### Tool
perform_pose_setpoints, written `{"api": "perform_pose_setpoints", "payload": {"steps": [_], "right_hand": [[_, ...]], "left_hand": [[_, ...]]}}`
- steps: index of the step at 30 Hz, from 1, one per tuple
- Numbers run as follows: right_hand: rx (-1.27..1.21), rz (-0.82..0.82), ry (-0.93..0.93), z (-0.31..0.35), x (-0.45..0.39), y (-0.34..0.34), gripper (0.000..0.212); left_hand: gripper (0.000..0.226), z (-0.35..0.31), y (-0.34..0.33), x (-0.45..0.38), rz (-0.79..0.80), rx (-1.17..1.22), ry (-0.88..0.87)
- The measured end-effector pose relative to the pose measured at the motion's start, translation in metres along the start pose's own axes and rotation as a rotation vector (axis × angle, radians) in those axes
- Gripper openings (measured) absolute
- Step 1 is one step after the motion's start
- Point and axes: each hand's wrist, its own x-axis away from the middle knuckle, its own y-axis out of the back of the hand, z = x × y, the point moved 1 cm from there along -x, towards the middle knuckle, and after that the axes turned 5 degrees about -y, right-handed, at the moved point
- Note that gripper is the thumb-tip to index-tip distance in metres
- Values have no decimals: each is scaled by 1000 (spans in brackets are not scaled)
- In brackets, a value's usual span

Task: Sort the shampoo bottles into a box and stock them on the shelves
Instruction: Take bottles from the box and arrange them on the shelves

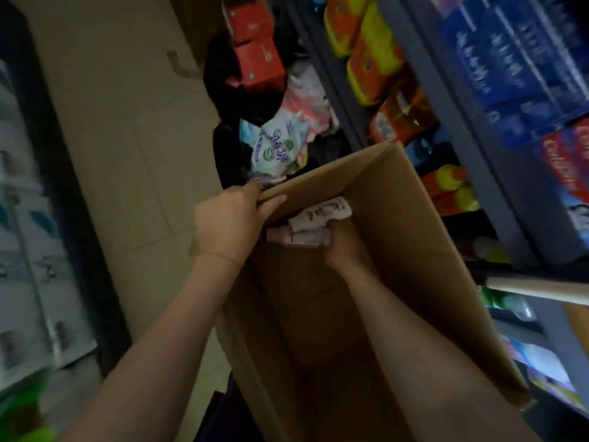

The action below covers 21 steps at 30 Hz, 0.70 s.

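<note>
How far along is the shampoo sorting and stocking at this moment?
Early. Done: a white-labelled bottle lies in the cardboard box. In hand: the right hand grips a pink bottle inside it while the left hand holds the rim. Left: shelf stocking, not started.

Left hand point(230, 223) raised, fingers point(274, 200) curled in a grip, right hand point(342, 247) reaching down, apparently grasping
</note>
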Motion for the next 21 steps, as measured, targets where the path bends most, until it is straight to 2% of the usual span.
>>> {"api": "perform_pose_setpoints", "payload": {"steps": [2,5,8,10,12,16,18,19,21], "right_hand": [[198,-12,62,-2,-26,-9,54],[446,87,153,-2,-61,-28,73],[649,96,152,1,-77,-44,68],[821,47,87,3,-76,-50,61],[887,49,7,4,-77,-53,55],[766,252,-127,-11,-71,-50,61],[539,356,-191,-28,-56,-48,63],[369,352,-209,-34,-47,-47,59],[72,334,-208,-36,-24,-44,30]], "left_hand": [[49,0,-4,-1,-32,4,-18],[52,2,-4,-1,-62,8,-12],[55,4,-5,0,-70,-11,-8],[54,4,-5,1,-73,-13,-7],[52,2,-5,3,-103,-30,-13],[53,4,-7,4,-174,-34,-32],[53,4,-8,4,-182,-2,-24],[53,4,-9,4,-177,-1,-19],[51,2,-8,5,-155,-20,-9]]}}
